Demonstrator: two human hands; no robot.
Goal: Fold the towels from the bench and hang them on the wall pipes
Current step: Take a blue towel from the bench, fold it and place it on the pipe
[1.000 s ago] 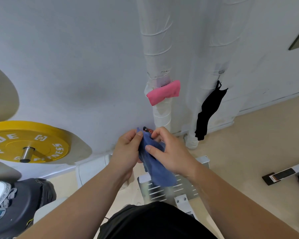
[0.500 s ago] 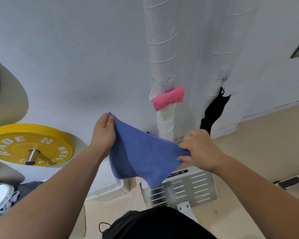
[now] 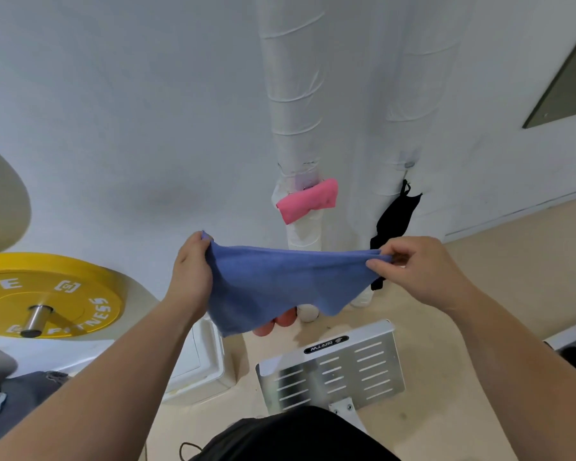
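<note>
A blue towel [image 3: 273,284] is stretched wide in the air in front of me. My left hand [image 3: 192,272] grips its left top corner, and my right hand [image 3: 413,267] pinches its right top corner. The cloth sags between them. Behind it stand two white wrapped wall pipes; the left pipe [image 3: 293,111] carries a folded pink towel [image 3: 308,200], and a black cloth [image 3: 394,224] hangs from a hook on the right pipe [image 3: 413,111].
A yellow weight plate [image 3: 44,294] on a steel bar sits at the left. A metal slotted footplate [image 3: 333,371] lies on the beige floor below the towel, with a white box [image 3: 200,364] to its left. Reddish balls [image 3: 280,322] sit at the pipe's base.
The towel went from bunched between both hands to fully spread. My hands moved apart, the right one going further right and up, pulling the top edge taut.
</note>
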